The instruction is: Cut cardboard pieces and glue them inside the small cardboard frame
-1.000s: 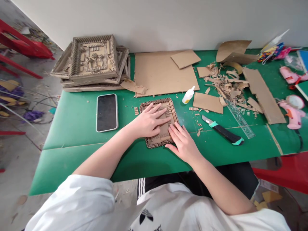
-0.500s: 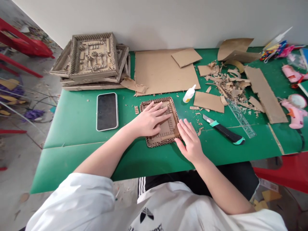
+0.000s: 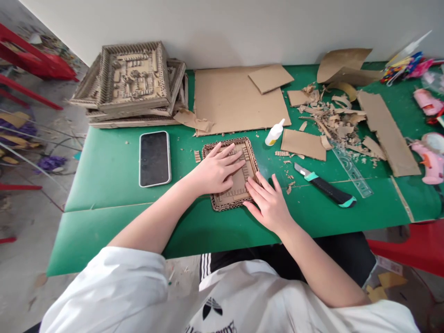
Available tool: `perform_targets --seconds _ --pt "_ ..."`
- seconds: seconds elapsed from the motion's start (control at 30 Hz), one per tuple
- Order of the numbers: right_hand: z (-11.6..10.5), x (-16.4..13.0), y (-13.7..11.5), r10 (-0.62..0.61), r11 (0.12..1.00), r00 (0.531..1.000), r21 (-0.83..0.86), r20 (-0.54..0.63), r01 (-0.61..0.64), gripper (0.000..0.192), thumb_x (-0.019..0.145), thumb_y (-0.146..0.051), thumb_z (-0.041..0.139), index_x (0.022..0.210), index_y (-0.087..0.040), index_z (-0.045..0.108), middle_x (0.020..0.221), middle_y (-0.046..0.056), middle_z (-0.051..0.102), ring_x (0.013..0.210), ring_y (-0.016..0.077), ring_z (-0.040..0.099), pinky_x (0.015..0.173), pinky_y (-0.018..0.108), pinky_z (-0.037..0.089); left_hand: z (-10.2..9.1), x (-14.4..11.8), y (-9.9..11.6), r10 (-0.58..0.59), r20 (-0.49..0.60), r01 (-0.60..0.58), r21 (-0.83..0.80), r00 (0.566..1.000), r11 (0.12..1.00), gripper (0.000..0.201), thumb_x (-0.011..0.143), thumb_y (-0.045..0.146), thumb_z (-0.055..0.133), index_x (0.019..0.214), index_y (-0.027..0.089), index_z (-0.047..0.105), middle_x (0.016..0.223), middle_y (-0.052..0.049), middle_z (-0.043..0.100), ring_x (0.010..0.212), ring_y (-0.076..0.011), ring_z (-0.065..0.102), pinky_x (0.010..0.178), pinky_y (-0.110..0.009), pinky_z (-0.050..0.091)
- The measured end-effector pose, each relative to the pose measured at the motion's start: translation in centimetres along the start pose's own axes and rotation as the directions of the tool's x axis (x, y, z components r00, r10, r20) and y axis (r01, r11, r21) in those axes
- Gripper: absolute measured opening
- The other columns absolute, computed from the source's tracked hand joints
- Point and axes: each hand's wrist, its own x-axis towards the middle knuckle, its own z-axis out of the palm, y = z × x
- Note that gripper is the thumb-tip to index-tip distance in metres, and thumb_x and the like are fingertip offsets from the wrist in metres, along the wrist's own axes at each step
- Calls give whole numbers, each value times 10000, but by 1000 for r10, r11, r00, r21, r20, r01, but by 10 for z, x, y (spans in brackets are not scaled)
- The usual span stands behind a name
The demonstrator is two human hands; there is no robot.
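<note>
While the left hand (image 3: 215, 169) lies flat and spread, palm down, across the middle of the small cardboard frame (image 3: 231, 173), the right hand (image 3: 270, 203) rests open at the frame's near right corner, its fingertips touching the corrugated edge and gripping nothing. The frame sits on the green table (image 3: 114, 222) directly ahead of the person, its long axis running away from the body and tilted slightly to the left. The left hand is wholly on top of it, so it is the nearer of the two; the right hand meets the frame only from the near right side, with its fingers pointing up and left toward the centre. To the left of the frame lies a phone (image 3: 154, 158), face up, and beyond that a stack of larger cardboard frames (image 3: 133, 85). Just beyond the frame is a big cardboard sheet (image 3: 236, 99). To the frame's right are a small glue bottle (image 3: 274, 132), a utility knife (image 3: 326, 186) and a clear ruler (image 3: 350, 169), with torn cardboard scraps (image 3: 336, 120) farther off.
</note>
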Motion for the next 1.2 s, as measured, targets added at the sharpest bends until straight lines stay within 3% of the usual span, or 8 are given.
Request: perform_targets --seconds 0.27,0.43,0.5,0.7,0.87,1.07,1.2 --pt "-1 -1 1 -8 1000 1000 4 -17 8 428 898 -361 452 1266 -158 534 1286 89 573 1325 262 384 1120 553 218 1 1 0 0 -5 0 0 1000 1000 557 809 230 420 1364 177 428 1435 -85 406 1390 -326 224 1128 -571 145" --pt "-2 -6 5 96 994 962 -33 -254 -108 482 885 -280 466 1345 -137 445 1308 108 552 1326 258 384 1088 488 319 -7 0 -5 -78 -36 78 4 996 997 600 803 179 401 1400 131 356 1478 -106 326 1395 -320 211 1128 -552 178" --pt "-1 -6 6 129 988 950 -41 -285 -147 499 889 -273 454 1371 -152 411 1316 106 546 1327 257 382 1080 481 333 -10 -2 -12 -122 -76 123 4 990 992 586 811 155 387 1396 121 360 1470 -108 343 1394 -309 220 1131 -545 187" --pt "0 -2 3 7 997 999 -82 -45 -10 489 904 -378 431 1326 -134 467 1373 85 487 1354 284 329 1101 515 278 -12 -7 -32 -148 -150 143 -47 977 989 458 834 122 347 1244 135 551 1335 -81 530 1317 -240 398 1103 -473 331" --pt "1 1 1 -28 995 999 -92 34 31 506 903 -425 428 1300 -118 488 1360 74 502 1344 290 343 1109 554 230 -12 -9 -36 -103 -160 95 -57 982 994 426 831 110 348 1160 125 618 1237 -92 607 1224 -221 511 1059 -436 406" --pt "0 1 1 -19 996 999 -90 46 23 476 912 -416 413 1281 -130 510 1329 79 534 1333 283 365 1107 571 210 -9 -3 -15 -47 -118 44 -28 992 999 405 852 124 359 1181 120 594 1305 -100 555 1271 -223 461 1071 -420 387" --pt "0 2 0 -18 993 998 -112 56 24 531 911 -447 396 1314 -109 469 1377 95 476 1346 294 339 1104 582 204 -2 3 5 26 -32 -27 -6 999 1000 448 897 173 337 1320 86 454 1415 -121 428 1355 -235 332 1126 -434 290"
